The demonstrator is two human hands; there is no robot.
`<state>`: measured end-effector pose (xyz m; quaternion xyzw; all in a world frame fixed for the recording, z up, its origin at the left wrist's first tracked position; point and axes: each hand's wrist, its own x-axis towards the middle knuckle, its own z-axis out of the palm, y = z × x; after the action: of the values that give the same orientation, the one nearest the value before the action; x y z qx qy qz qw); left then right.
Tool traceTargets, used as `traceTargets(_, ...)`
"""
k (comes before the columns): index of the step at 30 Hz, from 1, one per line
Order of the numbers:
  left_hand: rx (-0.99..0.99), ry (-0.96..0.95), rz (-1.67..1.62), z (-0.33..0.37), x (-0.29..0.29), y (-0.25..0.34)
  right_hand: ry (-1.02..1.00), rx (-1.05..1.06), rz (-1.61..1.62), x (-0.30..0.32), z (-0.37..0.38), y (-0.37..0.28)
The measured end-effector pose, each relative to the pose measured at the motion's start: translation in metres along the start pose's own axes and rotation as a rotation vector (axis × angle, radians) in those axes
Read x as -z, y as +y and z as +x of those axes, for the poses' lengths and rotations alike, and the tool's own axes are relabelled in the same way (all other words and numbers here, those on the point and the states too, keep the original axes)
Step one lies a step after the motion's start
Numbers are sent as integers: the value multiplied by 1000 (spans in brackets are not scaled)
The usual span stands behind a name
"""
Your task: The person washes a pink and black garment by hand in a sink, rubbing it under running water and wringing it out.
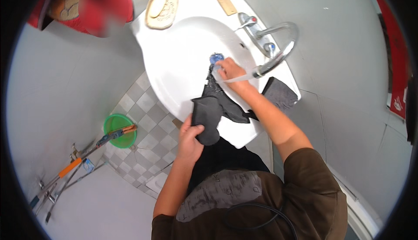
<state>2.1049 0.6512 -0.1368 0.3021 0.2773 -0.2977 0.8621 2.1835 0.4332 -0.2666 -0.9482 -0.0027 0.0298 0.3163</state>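
My left hand [190,142] grips a dark grey sock-like cloth [207,117] at the near rim of the white sink [159,72], thumb on top. A second dark grey cloth [229,106] drapes from the basin over the rim, its upper end wet; whether the two are joined I cannot tell. Over the basin, my right hand [234,71] has curled fingers beside the running water [240,79]; what they hold, if anything, is hard to make out. Just past its fingertips shows the blue drain [216,58]. The curved metal faucet [289,44] arches in from the right.
Another grey cloth [281,94] rests on the sink's right corner. A soap dish [167,16] holding pale soap and a wooden-handled brush [224,0] stand at the back. A green basin [117,142] sits on the tiled floor at left, near long-handled tools [69,169]. Something red [98,5] hangs upper left.
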Motion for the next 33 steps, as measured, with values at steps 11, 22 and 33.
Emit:
traceTargets(11, -178, -100, 15, 25, -46, 40, 197, 10, -251, 106, -150, -10)
traceTargets(22, -214, -108, 44, -11, -60, 59, 415, -21, -3, 104, -112, 0)
traceTargets(33, -139, -264, 27, -52, -88, 47, -364, -815, 1457, -25, -75, -45)
